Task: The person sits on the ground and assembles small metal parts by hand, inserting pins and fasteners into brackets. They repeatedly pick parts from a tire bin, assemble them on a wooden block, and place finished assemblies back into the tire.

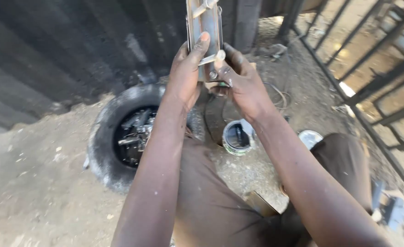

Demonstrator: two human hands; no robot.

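Dusty ground [32,183] strewn with grit and small scraps fills the lower left, with a dark corrugated wall [51,55] behind it and a black metal grille [385,82] running down the right side.

Both arms reach up from the bottom edge and meet near the top centre on a narrow upright metal piece [205,27], a grey flat bar or channel whose top runs out of view. The left hand [183,77] wraps its lower part from the left, thumb pressed up along the front face, its grip closed on the metal. The right hand [240,82] closes on the bottom end from the right, and its fingers also pinch a short pale rod [212,58] that lies slanted across the face of the piece. A small bolt head shows on the metal just below that rod.

Below the hands, on the ground, lies an old tyre [108,137] with a jumble of dark metal parts [135,135] in its hollow. Just right of it stands an open tin [237,137] with dark contents, and a second, pale-lidded tin [310,138] sits further right, partly behind the right forearm. The person's knees in brown trousers [211,201] fill the lower middle. A blue-grey object at the lower right edge is too blurred to tell.
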